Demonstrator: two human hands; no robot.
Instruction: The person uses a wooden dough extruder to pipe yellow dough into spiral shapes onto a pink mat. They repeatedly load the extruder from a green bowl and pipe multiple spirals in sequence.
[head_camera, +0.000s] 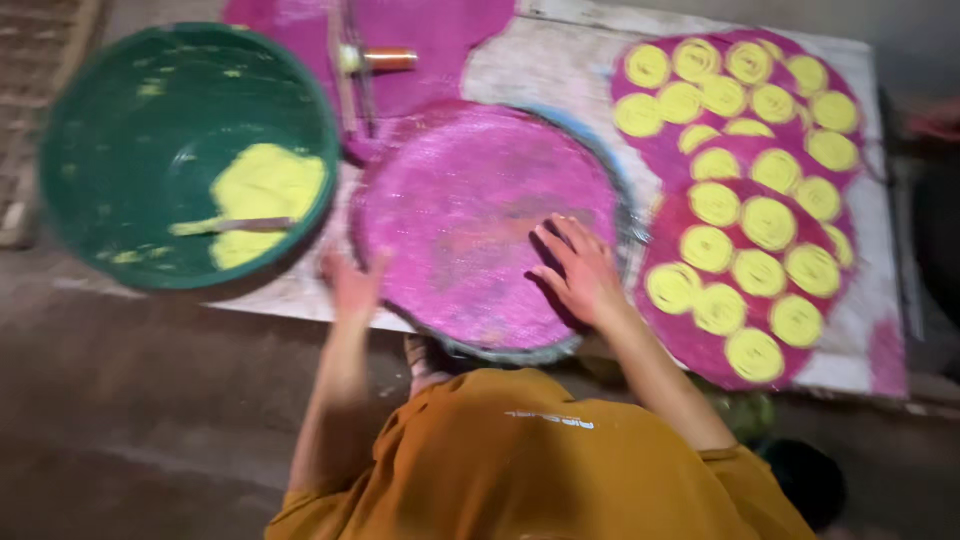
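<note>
A round tray covered with a pink sheet (470, 200) lies in front of me on a white board (560, 60). My right hand (575, 268) rests flat on the pink sheet near its right side, fingers spread. At the tray's left rim is my left hand (350, 285), blurred; whether it grips the rim I cannot tell. A green basin (130, 110) at the left holds yellow dough (265, 190) and a flat tool (235, 226).
Pink sheets at the right carry several yellow spiral coils (768, 222). A metal press with an orange-brown handle (375, 60) lies on another pink sheet at the back. My orange shirt (540, 460) fills the bottom. The floor is dark brown.
</note>
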